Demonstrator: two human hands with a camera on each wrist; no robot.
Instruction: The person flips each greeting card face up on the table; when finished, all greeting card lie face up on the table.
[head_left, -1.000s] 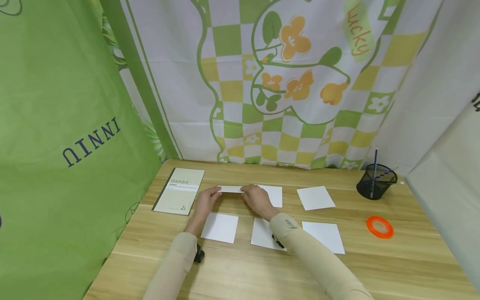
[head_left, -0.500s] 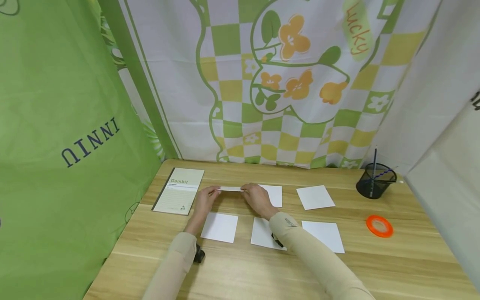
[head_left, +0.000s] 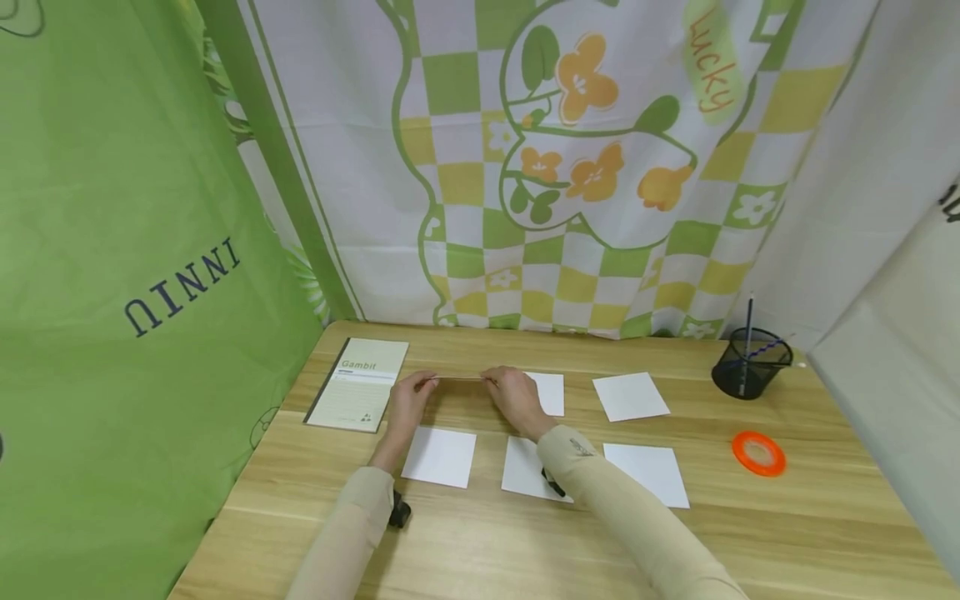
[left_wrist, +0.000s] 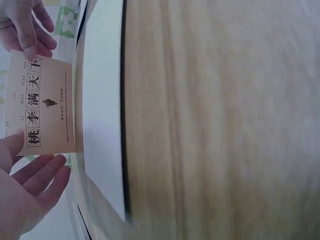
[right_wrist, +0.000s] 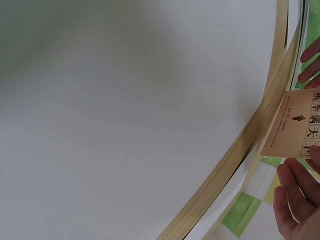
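Note:
Between both hands a tan square card (left_wrist: pixel 42 105) with printed Chinese characters stands upright, its printed side facing the wrist cameras. In the head view it shows only as a thin edge. My left hand (head_left: pixel 407 404) pinches one side of it, thumb on the printed face. The opposite side is pinched by my right hand (head_left: pixel 517 402). Just right of that hand lies a white square card (head_left: pixel 551 393), partly covered by it. Nearer the body are another white card (head_left: pixel 438 456) below the left hand and one (head_left: pixel 525 467) partly under the right forearm.
Two more white cards, an upper one (head_left: pixel 632 396) and a lower one (head_left: pixel 651 473), lie to the right on the wooden table (head_left: pixel 465 554). A Gambit notebook (head_left: pixel 358 385) lies at left. An orange tape roll (head_left: pixel 759 454) and black mesh pen holder (head_left: pixel 752 364) are at far right.
The held card has tipped: its white face showed as a narrowing strip in the head view, and now only its edge shows. Both hands stay in nearly the same place.

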